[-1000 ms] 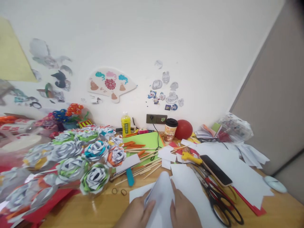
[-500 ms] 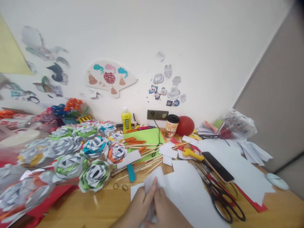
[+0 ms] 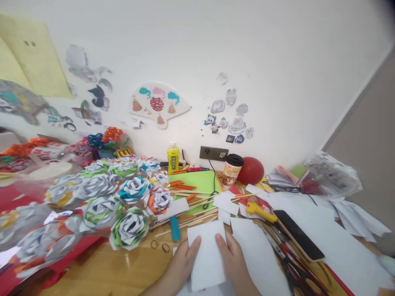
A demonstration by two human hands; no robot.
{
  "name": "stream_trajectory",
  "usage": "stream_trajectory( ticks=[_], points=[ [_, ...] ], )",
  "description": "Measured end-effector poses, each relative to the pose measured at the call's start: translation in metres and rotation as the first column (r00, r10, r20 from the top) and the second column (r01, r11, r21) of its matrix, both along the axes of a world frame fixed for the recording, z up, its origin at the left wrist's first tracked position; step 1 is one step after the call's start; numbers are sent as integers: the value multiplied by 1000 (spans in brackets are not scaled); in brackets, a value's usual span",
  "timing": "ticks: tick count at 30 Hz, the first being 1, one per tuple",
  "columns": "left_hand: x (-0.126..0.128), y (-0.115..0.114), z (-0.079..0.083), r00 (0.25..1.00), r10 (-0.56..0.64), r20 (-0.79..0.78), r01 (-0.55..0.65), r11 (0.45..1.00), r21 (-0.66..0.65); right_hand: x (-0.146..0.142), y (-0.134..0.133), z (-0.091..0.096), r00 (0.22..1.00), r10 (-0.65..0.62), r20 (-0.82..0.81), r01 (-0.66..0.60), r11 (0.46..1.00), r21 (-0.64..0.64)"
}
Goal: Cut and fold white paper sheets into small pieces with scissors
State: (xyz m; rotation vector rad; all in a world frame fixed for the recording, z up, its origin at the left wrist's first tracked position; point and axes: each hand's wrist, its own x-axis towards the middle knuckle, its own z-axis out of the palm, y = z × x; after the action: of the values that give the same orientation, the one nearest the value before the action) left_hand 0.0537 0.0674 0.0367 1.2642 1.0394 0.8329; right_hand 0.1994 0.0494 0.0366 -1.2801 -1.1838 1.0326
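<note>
A white rectangular piece of paper (image 3: 206, 255) is held upright near the bottom middle of the head view. My left hand (image 3: 180, 269) grips its left edge, thumb on the front. My right hand (image 3: 235, 263) grips its right edge, thumb on the front too. Under it lie more white sheets (image 3: 262, 263) on the wooden table (image 3: 101, 271). Two small rubber bands (image 3: 160, 246) lie just left of my left hand.
Many paper roses (image 3: 129, 228) crowd the left of the table. Wooden sticks (image 3: 191, 205), a green sheet (image 3: 194, 183), a blue stick (image 3: 175, 228), scissors (image 3: 290, 263), a black phone (image 3: 298, 234), a yellow tool (image 3: 259, 209), a coffee cup (image 3: 232, 169), a yellow bottle (image 3: 173, 157) and a red ball (image 3: 250, 170) lie behind.
The paper was bent and bunched between my hands; now it is flat and held up by both side edges. The view has shifted a little to the left.
</note>
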Motion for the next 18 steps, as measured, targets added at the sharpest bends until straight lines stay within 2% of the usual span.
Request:
stream_trajectory(
  ticks=[4,9,14,18],
  points=[
    [8,-4,-3,999,-42,4,43,993,-108,2,-1,-1,1000,8,-30,-9,1000,-14],
    [3,-1,-9,997,78,-14,-76,992,105,1,-4,-4,995,57,-81,-54,997,47],
    [-7,1,-9,999,26,-36,-21,991,134,3,-8,-2,984,162,-78,-158,986,54],
    [-15,1,-5,989,10,-150,17,983,181,10,-8,4,956,292,-38,-287,953,96]
  ],
)
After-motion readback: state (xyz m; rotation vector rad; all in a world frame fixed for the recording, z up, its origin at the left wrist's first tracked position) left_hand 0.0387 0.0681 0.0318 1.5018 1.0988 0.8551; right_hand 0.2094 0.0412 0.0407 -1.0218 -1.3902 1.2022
